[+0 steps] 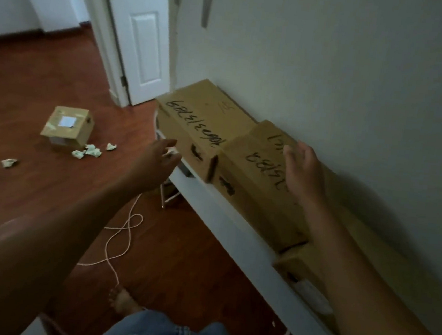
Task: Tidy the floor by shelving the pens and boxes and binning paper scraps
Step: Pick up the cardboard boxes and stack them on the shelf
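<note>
Far lettered box (205,117) and near lettered box (257,171) are set touching on a white shelf (222,221). Left grip (161,159) and right grip (303,170) are held open-fingered beside them (contact unclear). Taped box (68,128) and paper scraps (92,151) are seen on the floor (36,198).

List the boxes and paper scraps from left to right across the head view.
Lone paper scrap → taped box on the floor → first lettered box → second lettered box. The scrap cluster overlaps the taped box, so omitted.

Reddish wood floor (50,191), white door (143,38)
</note>
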